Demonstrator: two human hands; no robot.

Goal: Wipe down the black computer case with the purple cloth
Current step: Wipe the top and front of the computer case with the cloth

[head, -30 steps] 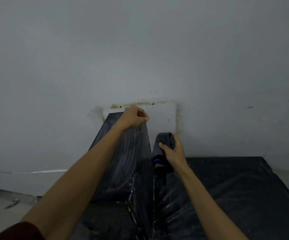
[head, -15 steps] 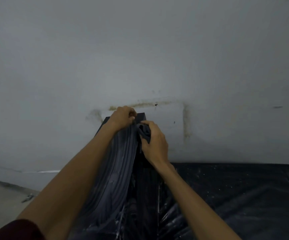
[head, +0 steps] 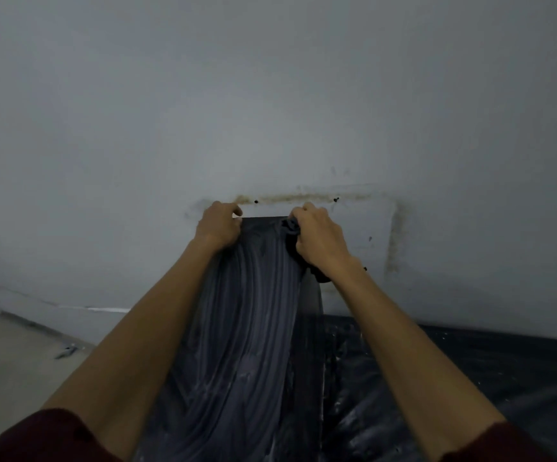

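Since the last frame the right hand has slid over to the far right corner, away from the left hand. Its fingers are clamped on the purple cloth, and the left's curl over the far left corner of the streaky black computer case, right by the wall.

Bottom right: black sheet covered the surface, butted against the wall, wrinkled, glossy, dotted with white flecks. The computer case stood at its left edge, top smeared with grey streaks, base hidden. Left of that: pale floor, one small scrap on it.
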